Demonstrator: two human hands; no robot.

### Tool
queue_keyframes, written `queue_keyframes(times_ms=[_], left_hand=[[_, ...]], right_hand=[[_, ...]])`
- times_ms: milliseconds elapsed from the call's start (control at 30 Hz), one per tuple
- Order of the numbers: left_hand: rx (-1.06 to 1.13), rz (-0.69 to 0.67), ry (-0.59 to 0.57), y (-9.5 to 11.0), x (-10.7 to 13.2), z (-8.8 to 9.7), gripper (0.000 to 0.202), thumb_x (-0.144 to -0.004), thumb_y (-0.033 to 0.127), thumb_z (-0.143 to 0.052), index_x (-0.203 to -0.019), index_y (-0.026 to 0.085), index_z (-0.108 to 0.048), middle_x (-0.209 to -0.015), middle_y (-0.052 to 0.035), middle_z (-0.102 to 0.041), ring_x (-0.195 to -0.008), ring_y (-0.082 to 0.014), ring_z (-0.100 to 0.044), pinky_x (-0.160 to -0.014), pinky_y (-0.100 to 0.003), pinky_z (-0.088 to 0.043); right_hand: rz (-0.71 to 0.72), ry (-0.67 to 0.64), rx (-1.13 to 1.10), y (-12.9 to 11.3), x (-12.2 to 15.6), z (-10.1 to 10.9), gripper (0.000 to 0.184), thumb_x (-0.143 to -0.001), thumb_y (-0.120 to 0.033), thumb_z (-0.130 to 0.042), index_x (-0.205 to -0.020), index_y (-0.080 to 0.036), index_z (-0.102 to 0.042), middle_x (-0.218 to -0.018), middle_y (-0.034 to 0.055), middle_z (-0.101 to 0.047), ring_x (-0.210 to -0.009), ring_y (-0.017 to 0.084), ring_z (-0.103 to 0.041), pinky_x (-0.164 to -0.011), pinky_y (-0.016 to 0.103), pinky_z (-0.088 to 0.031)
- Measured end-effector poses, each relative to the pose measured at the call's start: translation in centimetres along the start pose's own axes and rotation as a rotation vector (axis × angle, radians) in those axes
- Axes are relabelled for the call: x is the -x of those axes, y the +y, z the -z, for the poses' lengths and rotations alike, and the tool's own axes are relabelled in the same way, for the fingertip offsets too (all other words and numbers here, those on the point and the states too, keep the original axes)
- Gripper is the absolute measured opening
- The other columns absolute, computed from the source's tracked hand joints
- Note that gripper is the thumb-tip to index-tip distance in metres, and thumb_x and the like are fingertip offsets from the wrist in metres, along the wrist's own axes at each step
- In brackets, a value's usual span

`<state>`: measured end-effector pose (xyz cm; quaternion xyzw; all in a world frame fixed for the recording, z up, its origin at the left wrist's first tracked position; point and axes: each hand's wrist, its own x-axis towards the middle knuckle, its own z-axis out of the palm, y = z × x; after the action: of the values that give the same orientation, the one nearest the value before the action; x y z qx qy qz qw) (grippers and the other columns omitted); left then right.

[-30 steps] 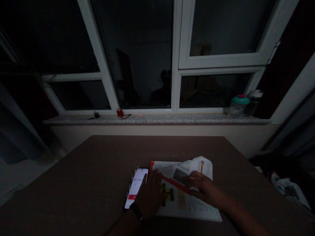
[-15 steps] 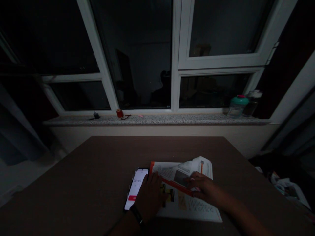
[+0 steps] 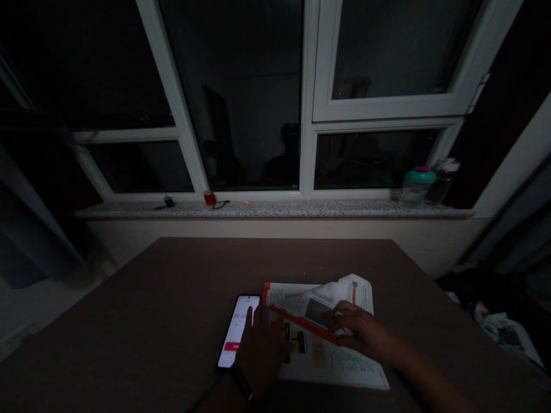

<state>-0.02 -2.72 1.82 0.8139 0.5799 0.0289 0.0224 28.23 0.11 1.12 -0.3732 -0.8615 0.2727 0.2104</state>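
Note:
On a dark brown table (image 3: 150, 321) lies a printed paper sheet (image 3: 340, 367) with orange edging, its top right corner folded over. My left hand (image 3: 262, 347) rests flat with fingers spread, covering the sheet's left edge and touching a lit phone (image 3: 236, 332) beside it. My right hand (image 3: 359, 332) presses down on the folded flap, fingers stretched along the orange crease. A dark band sits on my left wrist.
A stone window sill (image 3: 275, 209) runs behind the table, holding a teal-lidded jar (image 3: 415, 186), a dark bottle (image 3: 443, 178) and a small red object (image 3: 209, 198). Dark window panes stand above. Papers lie on the floor (image 3: 503, 332) at the right.
My left hand has slid slightly back toward me, with its fingers still on the sheet and phone. The right hand stays on the fold.

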Motion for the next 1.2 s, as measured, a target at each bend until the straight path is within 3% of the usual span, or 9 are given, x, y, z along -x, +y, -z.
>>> queue_keyframes(times_ms=[133, 300, 567, 867, 1033, 1200], left_hand=[[0.011, -0.027, -0.003, 0.5, 0.1, 0.3, 0.059, -0.088, 0.035, -0.065, -0.142, 0.020, -0.048, -0.149, -0.0123, -0.042, -0.140, -0.0366, -0.028, -0.115, -0.058, -0.017], [0.097, -0.074, -0.026, 1.4, 0.0, -0.2, 0.066, -0.085, 0.037, -0.069, -0.142, 0.013, -0.046, -0.149, -0.0146, -0.041, -0.140, -0.0346, -0.030, -0.115, -0.052, -0.023], [0.098, -0.089, -0.014, 1.5, 0.0, -0.5, 0.058, -0.087, 0.035, -0.068, -0.137, 0.014, -0.050, -0.147, -0.0156, -0.043, -0.138, -0.0372, -0.032, -0.113, -0.056, -0.026], [0.175, -0.090, -0.001, 1.4, 0.0, -0.6, 0.056, -0.088, 0.030, -0.066, -0.138, 0.013, -0.048, -0.147, -0.0164, -0.043, -0.138, -0.0364, -0.033, -0.109, -0.054, -0.034], [0.211, -0.061, -0.047, 1.5, 0.0, -0.1, 0.059, -0.086, 0.029, -0.069, -0.138, 0.010, -0.048, -0.147, -0.0175, -0.041, -0.139, -0.0368, -0.030, -0.111, -0.052, -0.032], [0.224, -0.076, -0.013, 1.3, 0.0, -0.2, 0.056, -0.086, 0.027, -0.069, -0.136, 0.012, -0.049, -0.146, -0.0164, -0.043, -0.139, -0.0357, -0.030, -0.112, -0.051, -0.032]], right_hand=[[-0.002, 0.004, -0.012, -0.1, 0.0, 0.0, 0.010, -0.088, -0.025, -0.066, -0.096, -0.024, -0.070, -0.117, 0.0091, -0.064, -0.110, 0.024, -0.058, -0.094, 0.037, -0.047], [-0.002, 0.010, -0.013, 0.3, 0.1, -0.2, 0.011, -0.088, -0.026, -0.066, -0.098, -0.024, -0.070, -0.118, 0.0086, -0.064, -0.112, 0.024, -0.057, -0.095, 0.038, -0.047], [-0.004, 0.004, -0.004, 0.3, 0.1, -0.2, 0.011, -0.088, -0.025, -0.065, -0.097, -0.024, -0.070, -0.122, 0.0090, -0.064, -0.112, 0.024, -0.057, -0.095, 0.039, -0.047], [-0.021, 0.000, -0.027, 0.1, -0.1, 0.0, 0.010, -0.086, -0.022, -0.067, -0.095, -0.024, -0.070, -0.116, 0.0083, -0.064, -0.111, 0.023, -0.057, -0.095, 0.037, -0.046], [-0.013, 0.002, -0.042, 0.2, 0.0, -0.1, 0.010, -0.085, -0.021, -0.068, -0.095, -0.023, -0.070, -0.112, 0.0084, -0.064, -0.110, 0.023, -0.058, -0.094, 0.036, -0.047], [-0.017, -0.006, -0.040, -0.2, 0.0, 0.2, 0.010, -0.084, -0.018, -0.068, -0.093, -0.022, -0.071, -0.109, 0.0086, -0.065, -0.108, 0.023, -0.059, -0.093, 0.037, -0.047]])
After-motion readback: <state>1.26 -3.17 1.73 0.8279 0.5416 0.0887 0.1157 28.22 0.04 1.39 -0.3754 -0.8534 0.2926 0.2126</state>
